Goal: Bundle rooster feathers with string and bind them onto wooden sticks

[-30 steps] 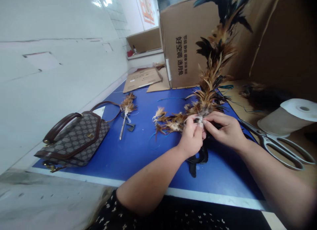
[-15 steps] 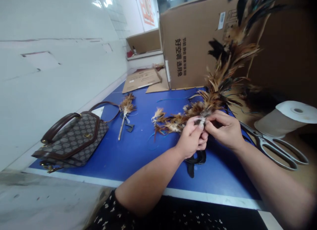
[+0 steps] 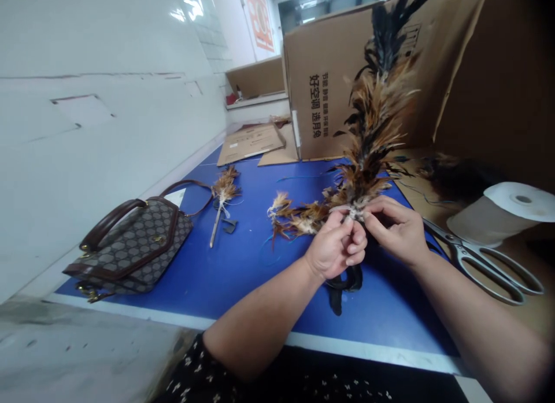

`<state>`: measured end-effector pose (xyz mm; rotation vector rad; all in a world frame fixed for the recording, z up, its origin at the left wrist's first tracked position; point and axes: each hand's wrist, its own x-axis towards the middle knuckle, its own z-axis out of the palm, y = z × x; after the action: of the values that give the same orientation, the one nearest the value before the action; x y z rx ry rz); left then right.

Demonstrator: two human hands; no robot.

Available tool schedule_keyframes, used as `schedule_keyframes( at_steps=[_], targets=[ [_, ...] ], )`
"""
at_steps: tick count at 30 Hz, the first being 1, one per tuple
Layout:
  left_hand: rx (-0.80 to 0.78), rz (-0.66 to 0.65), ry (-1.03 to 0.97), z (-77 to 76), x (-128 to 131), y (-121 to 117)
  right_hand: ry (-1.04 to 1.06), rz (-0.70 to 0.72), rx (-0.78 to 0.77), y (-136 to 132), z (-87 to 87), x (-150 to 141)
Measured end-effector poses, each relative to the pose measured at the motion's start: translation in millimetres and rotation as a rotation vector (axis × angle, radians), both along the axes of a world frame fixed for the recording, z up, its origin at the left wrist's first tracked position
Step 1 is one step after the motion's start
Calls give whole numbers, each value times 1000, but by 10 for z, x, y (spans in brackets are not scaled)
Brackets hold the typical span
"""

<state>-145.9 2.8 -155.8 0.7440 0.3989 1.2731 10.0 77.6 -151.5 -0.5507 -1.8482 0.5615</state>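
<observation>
A long feather duster (image 3: 375, 122), brown with black feathers at its far end, rises from between my two hands and leans toward the cardboard box. My left hand (image 3: 336, 244) pinches the pale, whitish base of the feathers between thumb and fingers. Close beside it, my right hand (image 3: 394, 229) has thumb and forefinger closed on the same base. Below my left hand lies a black strap-like thing (image 3: 344, 284), partly covered. Loose brown feathers (image 3: 303, 218) lie on the table just left of my hands.
Silver scissors (image 3: 485, 264) and a white spool (image 3: 481, 215) stand on the right. At the left are a patterned handbag (image 3: 134, 244) and a small feather bunch on a stick (image 3: 223, 198). A large cardboard box (image 3: 321, 50) stands behind the blue table (image 3: 251, 281).
The feather duster has swung from leaning right to more upright, its black tip moving left. Both hands stay at its base, with their fingers slightly shifted.
</observation>
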Motion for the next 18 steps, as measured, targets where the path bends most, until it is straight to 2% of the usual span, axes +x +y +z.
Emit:
schedule_keyframes(
  at_steps=[4, 11, 15, 18],
  targets=[
    [-22, 62, 51, -26, -9, 43, -44, 25, -7, -28, -2, 3],
    [2, 36, 75, -59, -12, 61, -126, -27, 99, -17, 9, -40],
    [-25, 11, 33, -51, -31, 53, -180, 5, 65, -5, 31, -7],
    [-51, -56, -13, -41, -67, 44, -134, 20, 0, 1, 55, 35]
  ],
)
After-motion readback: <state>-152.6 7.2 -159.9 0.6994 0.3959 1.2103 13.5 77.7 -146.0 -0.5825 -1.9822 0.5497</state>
